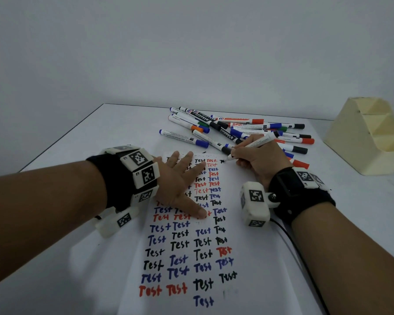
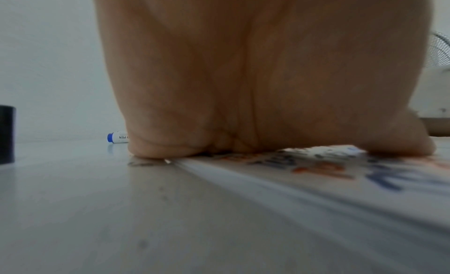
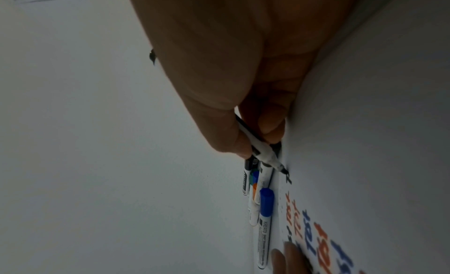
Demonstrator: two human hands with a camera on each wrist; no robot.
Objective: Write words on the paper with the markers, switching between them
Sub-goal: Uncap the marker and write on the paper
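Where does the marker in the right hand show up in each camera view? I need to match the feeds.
Head: the black marker is right of centre, gripped by the right hand, tip at the paper's top edge.
Left wrist: not in view; the left hand fills the picture.
Right wrist: marker low centre, tip down on the paper.
Shared landmark: the paper with coloured "Test" words.

The paper (image 1: 241, 235) is white, lettered in black, blue and red. The markers (image 1: 237, 128) have white barrels with blue, black, red, green and orange caps.
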